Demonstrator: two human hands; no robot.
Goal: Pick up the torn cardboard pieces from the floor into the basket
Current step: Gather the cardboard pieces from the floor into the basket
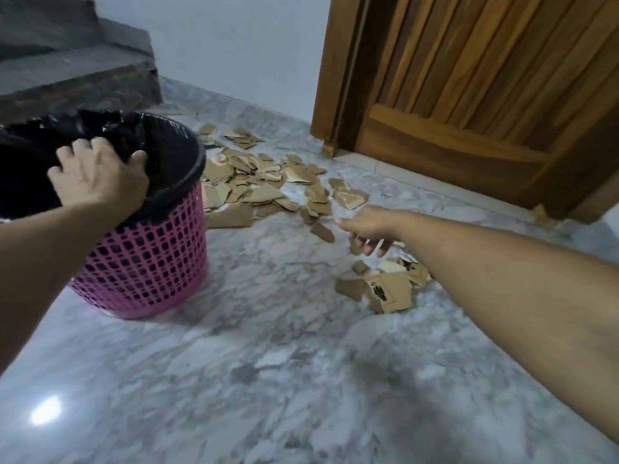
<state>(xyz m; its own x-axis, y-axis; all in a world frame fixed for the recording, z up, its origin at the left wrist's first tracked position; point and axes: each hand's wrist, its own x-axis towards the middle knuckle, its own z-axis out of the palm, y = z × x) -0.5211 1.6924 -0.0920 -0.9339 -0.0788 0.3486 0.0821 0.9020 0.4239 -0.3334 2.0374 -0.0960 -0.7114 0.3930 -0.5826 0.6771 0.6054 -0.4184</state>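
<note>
From the head camera, the left hand (97,177) lies on the rim of a round pink plastic basket (147,259) whose wall is a lattice of small square holes. Its grip is closed on the crinkled, shiny black plastic bag (174,152) that lines the basket, with the fingers curled over the bunched film at the near edge. The basket stands on the floor (268,380), which is polished grey-white marble with dark veins and one bright light reflection. The torn cardboard pieces (254,182) are flat, brown and matte, with ragged irregular edges; most lie in an overlapping heap just beside the basket, on its far right side, and reach toward the wooden door (469,95). A smaller group with a black-printed piece (390,293) lies apart, nearer to the camera. The right hand (370,229) is stretched low over the floor between these two groups, palm down; its grip is loose, the fingers only slightly bent and holding nothing that I can see. The door has vertical grooved slats and a smooth lower panel. Dark rough stone steps (73,72) rise behind the basket.
</note>
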